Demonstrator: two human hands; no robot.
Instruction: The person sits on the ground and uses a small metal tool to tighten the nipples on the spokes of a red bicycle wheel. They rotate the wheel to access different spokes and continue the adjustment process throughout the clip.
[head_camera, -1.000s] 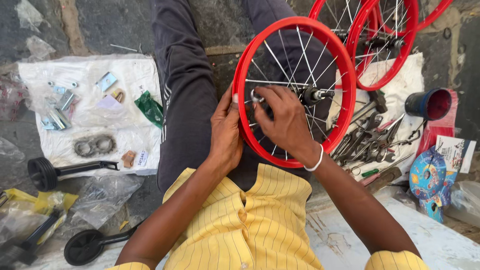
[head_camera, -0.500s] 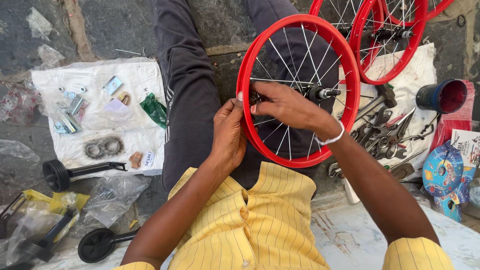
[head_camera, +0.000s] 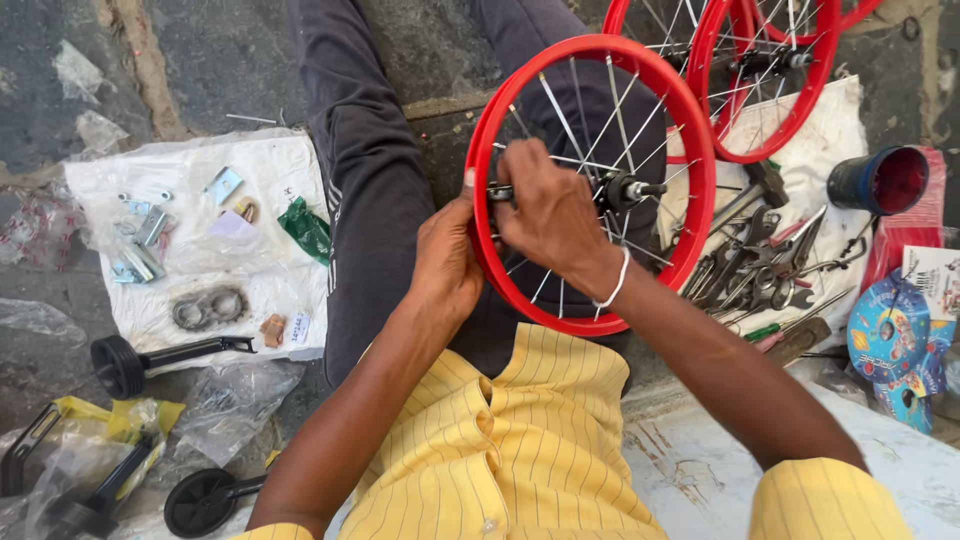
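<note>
Head view: red rim (head_camera: 690, 215) rests upright on the lap. Left hand (head_camera: 445, 265) grips the rim's left edge, fingers clenched on it. Right hand (head_camera: 550, 215) reaches through the spokes (head_camera: 585, 120), fingers pinching a small dark fitting (head_camera: 500, 192) just inside that edge. Judged step: spoke adjustment. Next calls for a steady rim. Tools (head_camera: 760, 265) lie right of the rim.

The wheel rim (head_camera: 700, 200) is glossy red painted metal, strung with thin bright steel spokes (head_camera: 575, 125) around a dark metal hub (head_camera: 625, 190). Dull grey steel tools (head_camera: 760, 265) lie on crumpled white plastic sheeting (head_camera: 270, 290), beside a matt black plastic training wheel (head_camera: 120, 365). The shirt (head_camera: 530, 450) is soft yellow striped cloth, the trousers (head_camera: 365, 200) matt dark grey fabric, and the ground (head_camera: 220, 60) rough grey stone.
</note>
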